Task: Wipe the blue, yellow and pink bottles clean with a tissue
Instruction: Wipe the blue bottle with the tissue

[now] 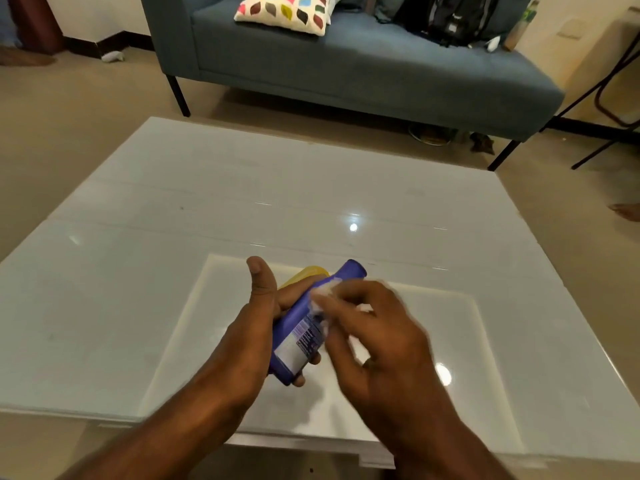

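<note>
With the left hand [256,327] gripping the blue bottle [308,327] above the tabletop [173,209], the right hand [374,334], its fingers pinching the tissue [323,294], should rub firmly while the bottle is turned.

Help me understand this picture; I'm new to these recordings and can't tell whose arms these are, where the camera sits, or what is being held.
There is no machine here: the arms belong to a person wearing a camera on the head, so you look forward and down as they do. The left hand has its grip on a blue bottle, tilted above a glossy white table. The right hand, blurred by motion, presses a white tissue against the bottle near its cap. A yellow bottle peeks out behind the left hand; I cannot tell whether it stands on the table. No pink bottle shows. Behind the table stands a blue-grey sofa with a patterned cushion.
</note>
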